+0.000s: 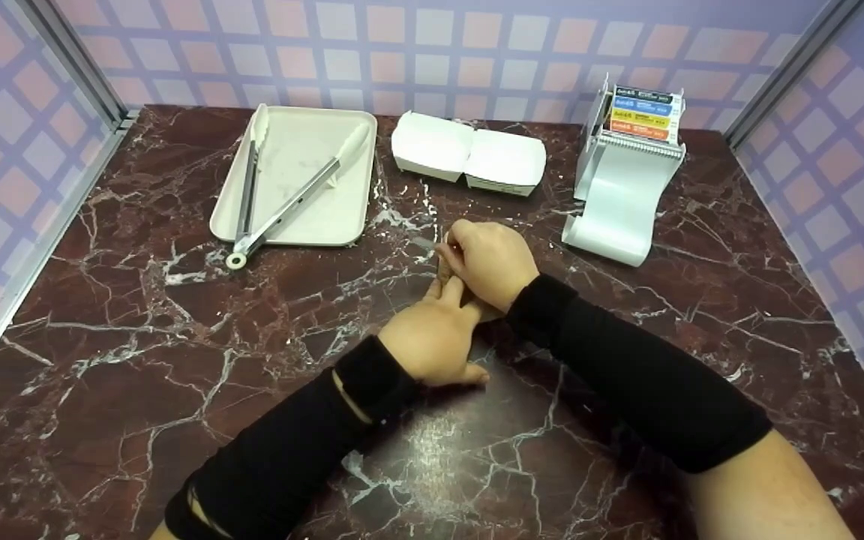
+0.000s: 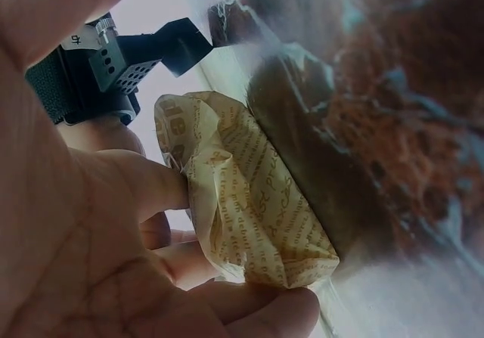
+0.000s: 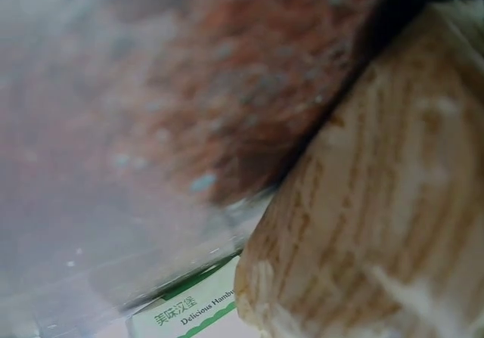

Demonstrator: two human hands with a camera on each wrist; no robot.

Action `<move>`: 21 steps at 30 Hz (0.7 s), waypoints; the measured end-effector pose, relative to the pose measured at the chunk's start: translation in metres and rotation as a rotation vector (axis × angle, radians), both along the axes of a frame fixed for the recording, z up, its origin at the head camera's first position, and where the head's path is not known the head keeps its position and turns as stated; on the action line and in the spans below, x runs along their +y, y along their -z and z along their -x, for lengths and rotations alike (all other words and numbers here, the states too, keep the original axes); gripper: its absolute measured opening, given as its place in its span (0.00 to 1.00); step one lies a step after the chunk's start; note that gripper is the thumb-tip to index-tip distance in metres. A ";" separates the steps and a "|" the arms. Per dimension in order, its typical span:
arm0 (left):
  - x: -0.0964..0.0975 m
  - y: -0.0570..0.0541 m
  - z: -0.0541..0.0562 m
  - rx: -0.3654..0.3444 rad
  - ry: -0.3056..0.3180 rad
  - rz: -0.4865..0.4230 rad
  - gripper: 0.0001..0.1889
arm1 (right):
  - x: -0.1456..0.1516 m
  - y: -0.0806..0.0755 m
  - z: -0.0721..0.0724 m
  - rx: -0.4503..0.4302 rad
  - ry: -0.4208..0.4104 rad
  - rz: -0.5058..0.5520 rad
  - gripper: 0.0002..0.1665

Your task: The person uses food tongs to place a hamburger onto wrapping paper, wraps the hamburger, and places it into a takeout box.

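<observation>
A packet wrapped in printed, cream-and-brown paper (image 2: 246, 202) lies on the marbled tabletop between the two hands. Its near side is creased and folded in the left wrist view. The left hand (image 1: 432, 337) reaches over it with fingers extended against the paper, its thumb held apart. The right hand (image 1: 493, 262) has curled fingers and appears to pinch the paper at the packet's far end; the exact fingertip contact is hidden. A small greyish strip (image 1: 423, 242) shows beside those fingertips, too small to identify. The printed wrapper (image 3: 378, 209) fills the right side of the right wrist view.
At the back left, a cream tray (image 1: 297, 142) carries metal tongs (image 1: 293, 206) with pale tips. A white clamshell box (image 1: 507, 161) stands unfolded behind the hands. To the right is a dispenser (image 1: 589, 142) with coloured labels (image 1: 640, 112) and a hanging white strip (image 1: 619, 202).
</observation>
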State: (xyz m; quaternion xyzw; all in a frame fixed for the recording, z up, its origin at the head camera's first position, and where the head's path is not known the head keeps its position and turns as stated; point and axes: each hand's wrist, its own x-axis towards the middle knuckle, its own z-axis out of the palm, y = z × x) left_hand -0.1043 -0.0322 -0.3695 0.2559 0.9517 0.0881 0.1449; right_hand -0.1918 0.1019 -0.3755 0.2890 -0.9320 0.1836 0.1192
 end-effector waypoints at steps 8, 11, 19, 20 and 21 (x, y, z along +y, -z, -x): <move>0.001 0.000 0.000 -0.005 -0.003 0.015 0.59 | -0.001 -0.005 0.000 -0.073 0.010 -0.021 0.16; 0.000 0.001 0.000 -0.011 -0.003 0.012 0.58 | -0.001 -0.005 0.000 -0.090 0.012 -0.031 0.16; 0.000 0.001 0.000 -0.004 0.006 0.008 0.57 | -0.002 -0.007 0.000 -0.119 0.017 -0.042 0.16; 0.000 0.001 0.000 -0.004 0.006 0.008 0.57 | -0.002 -0.007 0.000 -0.121 0.020 -0.043 0.16; 0.000 0.001 0.000 -0.004 0.007 0.009 0.57 | -0.002 -0.007 0.000 -0.122 0.022 -0.045 0.16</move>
